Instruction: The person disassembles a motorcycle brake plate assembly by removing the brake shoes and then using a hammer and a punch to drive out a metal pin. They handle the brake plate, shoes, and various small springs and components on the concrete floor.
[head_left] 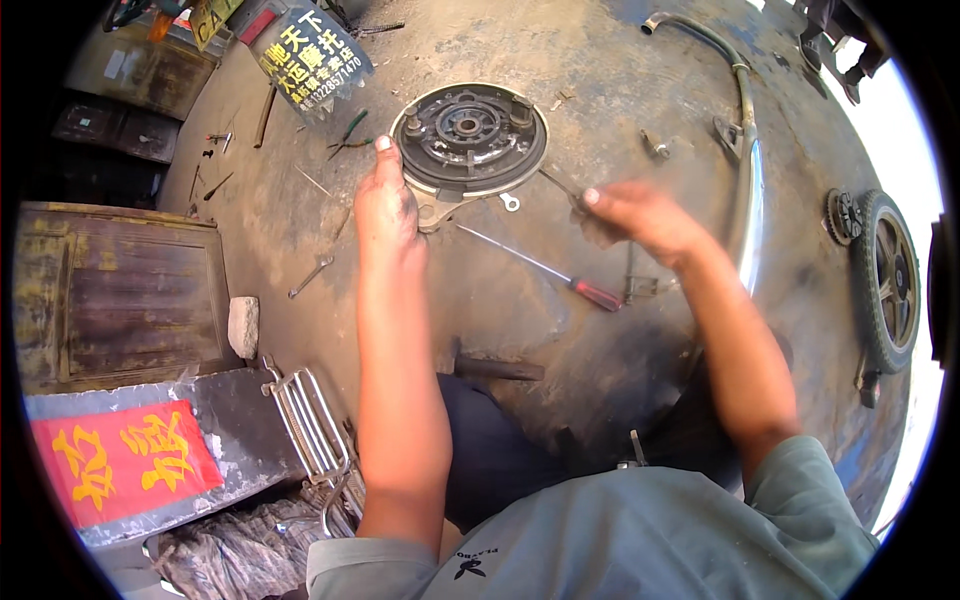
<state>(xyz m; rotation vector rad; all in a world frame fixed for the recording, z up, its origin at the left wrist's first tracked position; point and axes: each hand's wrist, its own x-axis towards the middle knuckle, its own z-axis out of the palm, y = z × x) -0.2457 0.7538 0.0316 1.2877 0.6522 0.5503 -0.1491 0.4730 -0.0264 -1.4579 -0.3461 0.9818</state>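
Note:
A round, dark metal brake plate (pixel 468 125) with a pale rim and a central hole is in front of me. My left hand (pixel 388 205) is closed on its left edge, thumb up along the rim. Off its lower right edge, my right hand (pixel 640 215), slightly blurred, pinches a thin dark rod (pixel 562 186) whose far end meets or nearly meets the rim. Below the plate lies a screwdriver (pixel 595 292) with a red handle. A small silver ring-ended piece (pixel 510 202) shows beside the plate's lower edge.
Green-handled pliers (pixel 352 130) lie left of the plate, a wrench (pixel 311 277) nearer me. A hammer (pixel 495 368) rests by my legs. At right are a long bent pipe (pixel 748 150) and a spoked wheel (pixel 890 280). A wooden cabinet (pixel 130 290) and metal rack (pixel 310 420) stand left.

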